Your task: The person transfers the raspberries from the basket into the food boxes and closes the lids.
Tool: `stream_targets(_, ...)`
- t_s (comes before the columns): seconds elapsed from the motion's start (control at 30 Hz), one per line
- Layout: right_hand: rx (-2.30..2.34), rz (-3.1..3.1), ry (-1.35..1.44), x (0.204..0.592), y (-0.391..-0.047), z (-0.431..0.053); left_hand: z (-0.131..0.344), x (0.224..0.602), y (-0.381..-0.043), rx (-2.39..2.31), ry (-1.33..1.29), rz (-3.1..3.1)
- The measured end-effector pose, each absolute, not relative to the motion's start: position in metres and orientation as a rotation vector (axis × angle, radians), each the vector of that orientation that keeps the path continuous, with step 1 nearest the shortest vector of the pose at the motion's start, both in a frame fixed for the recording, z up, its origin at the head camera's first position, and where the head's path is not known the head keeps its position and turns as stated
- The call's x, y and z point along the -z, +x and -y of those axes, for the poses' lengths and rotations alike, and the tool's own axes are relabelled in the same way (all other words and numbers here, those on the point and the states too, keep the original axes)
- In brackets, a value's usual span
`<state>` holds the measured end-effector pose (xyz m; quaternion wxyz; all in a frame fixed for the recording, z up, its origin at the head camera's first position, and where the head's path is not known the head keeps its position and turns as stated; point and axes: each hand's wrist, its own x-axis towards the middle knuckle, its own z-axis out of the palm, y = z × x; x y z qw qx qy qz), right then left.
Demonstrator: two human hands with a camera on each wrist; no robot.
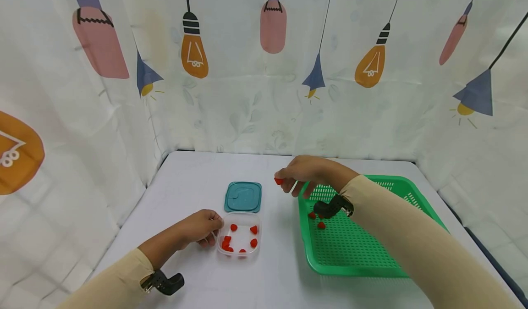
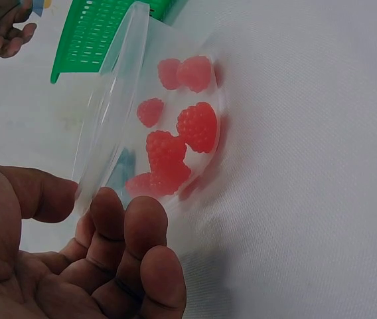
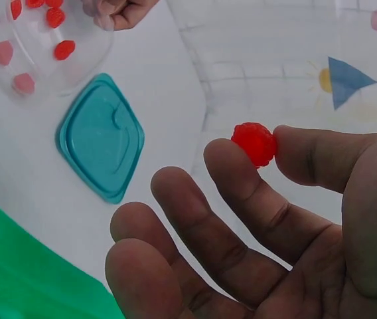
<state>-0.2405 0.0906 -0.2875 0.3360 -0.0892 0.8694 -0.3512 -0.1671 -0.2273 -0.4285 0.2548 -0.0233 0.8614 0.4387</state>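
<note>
Between thumb and index fingertip, my right hand [image 1: 305, 173] pinches a red raspberry [image 3: 254, 144], up over the far left corner of the green basket [image 1: 311, 254]. My left hand [image 1: 202, 228] grips the left rim of a clear plastic container [image 2: 125, 73], thumb on one side of the rim and fingertips on the other. Several raspberries [image 2: 197, 126] lie spread over the container's bottom, some bunched on the side near my left hand. A few more raspberries [image 1: 321, 225] lie in the basket, partly hidden by my right wrist.
A teal lid [image 1: 243, 196] lies flat on the white table [image 1: 198, 176] just behind the container. The basket takes up the table's right side. A curtain [image 1: 247, 102] printed with lamps hangs behind and along the sides.
</note>
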Motion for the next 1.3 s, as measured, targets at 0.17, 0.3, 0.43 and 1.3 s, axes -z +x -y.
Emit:
stream_targets(0.17,0.902,-2.260,-0.260,0.288,-0.240,-0.081,0.228,0.429,-0.167,-1.189,-0.066,-2.341)
stream_targets(0.3,0.899,-2.260,-0.265,0.291,-0.240,-0.075,0.228,0.429,-0.167,-1.190,-0.064,-2.341)
stream_targets(0.43,0.906,-2.245,-0.253,0.293,-0.239,-0.072,0.227,0.429,-0.167,-1.193,-0.065,-2.339)
stream_targets(1.3,0.845,-2.215,-0.336,0.307,-0.225,-0.034,0.227,0.430,-0.166,-1.224,-0.064,-2.333)
